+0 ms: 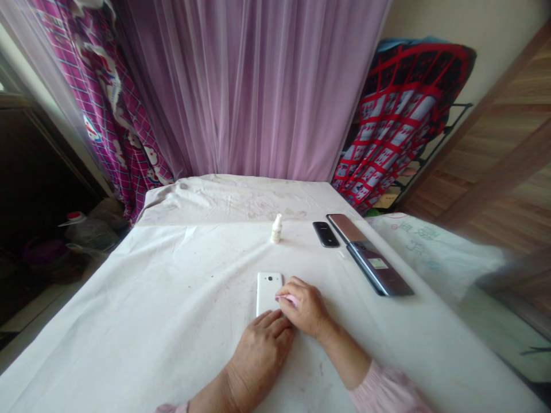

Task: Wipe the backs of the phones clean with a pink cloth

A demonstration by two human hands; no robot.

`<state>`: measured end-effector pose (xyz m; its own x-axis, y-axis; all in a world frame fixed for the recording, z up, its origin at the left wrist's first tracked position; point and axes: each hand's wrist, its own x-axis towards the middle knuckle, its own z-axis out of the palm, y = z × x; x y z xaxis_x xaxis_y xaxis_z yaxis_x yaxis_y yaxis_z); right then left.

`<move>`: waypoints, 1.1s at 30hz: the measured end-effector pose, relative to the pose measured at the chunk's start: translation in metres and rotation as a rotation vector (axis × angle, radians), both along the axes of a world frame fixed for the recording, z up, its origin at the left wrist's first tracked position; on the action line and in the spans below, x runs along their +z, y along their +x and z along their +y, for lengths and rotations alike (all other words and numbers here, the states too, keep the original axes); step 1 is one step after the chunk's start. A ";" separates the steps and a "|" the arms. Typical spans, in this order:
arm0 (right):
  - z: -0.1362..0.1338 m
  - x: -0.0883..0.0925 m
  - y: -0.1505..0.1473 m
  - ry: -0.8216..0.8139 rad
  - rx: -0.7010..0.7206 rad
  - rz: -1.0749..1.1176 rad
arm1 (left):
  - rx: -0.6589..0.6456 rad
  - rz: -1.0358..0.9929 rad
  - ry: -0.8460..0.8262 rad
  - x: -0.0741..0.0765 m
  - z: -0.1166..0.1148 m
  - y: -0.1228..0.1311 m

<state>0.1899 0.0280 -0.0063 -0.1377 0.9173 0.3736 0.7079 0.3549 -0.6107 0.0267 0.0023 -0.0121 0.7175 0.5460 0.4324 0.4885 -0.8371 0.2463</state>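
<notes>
A white phone [266, 287] lies back side up on the white-covered table, its camera at the far end. My left hand [262, 347] covers the phone's near end, fingers together over it and holding it against the table; the thumb is hidden. In my right hand [305, 307] a small pink cloth [293, 299] is pinched between the fingers, its edge at the phone's right side. Both hands touch near the fingertips. Beyond the phone a small white bottle [276, 229] stands upright.
To the right lie a small black phone [326, 234], a phone with a pinkish surface [346, 228] and a dark, shiny phone [379, 267] with a label, partly over another dark one. A purple curtain [258, 86] hangs behind the table [150, 298]. A plastic bag [434, 246] sits at the right edge.
</notes>
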 end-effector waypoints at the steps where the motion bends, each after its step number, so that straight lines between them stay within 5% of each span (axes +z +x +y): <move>1: 0.000 -0.001 0.000 0.003 -0.004 0.000 | -0.002 -0.005 0.000 0.000 0.000 0.000; 15: 0.015 -0.015 -0.004 0.046 -0.169 -0.030 | 0.010 0.047 0.040 -0.001 -0.002 0.001; 33: 0.012 -0.001 0.006 -0.034 0.089 0.122 | 0.000 0.052 0.034 -0.002 -0.001 0.000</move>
<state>0.1955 0.0405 -0.0076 -0.1747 0.9158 0.3616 0.5940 0.3909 -0.7031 0.0265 0.0016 -0.0139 0.7395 0.5314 0.4132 0.4997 -0.8447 0.1919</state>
